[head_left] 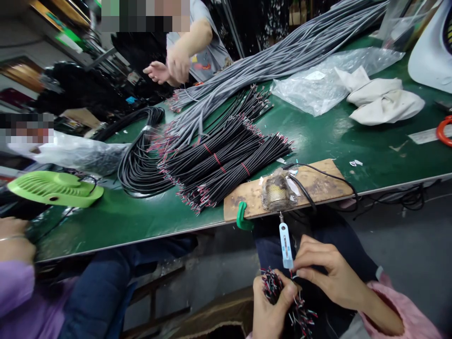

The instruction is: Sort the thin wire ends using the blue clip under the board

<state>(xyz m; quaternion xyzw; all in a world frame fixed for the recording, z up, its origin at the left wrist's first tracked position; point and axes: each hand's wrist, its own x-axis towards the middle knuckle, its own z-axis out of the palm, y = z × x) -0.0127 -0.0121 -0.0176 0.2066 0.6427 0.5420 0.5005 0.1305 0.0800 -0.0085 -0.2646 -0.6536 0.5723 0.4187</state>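
Note:
My left hand (270,308) is closed around a bundle of black cables, whose red, white and black wire ends (271,285) stick out above the thumb. More wire ends (302,318) spread below that hand. With thumb and forefinger pinched, my right hand (326,270) grips a thin wire at the lower end of a light blue plastic holder (285,245). That holder hangs on the metal shaft of a small motor (278,193), which is wrapped in clear film. The motor sits on a wooden board (328,176) held at the table's edge by a green clamp (243,216).
Bundled black cables (226,157) and long grey cables (282,52) lie on the green table (381,155). A plastic bag (318,89), white cloth (384,101) and green fan (52,188) are also there. One person (197,42) works opposite; another's purple sleeve (16,287) is at left.

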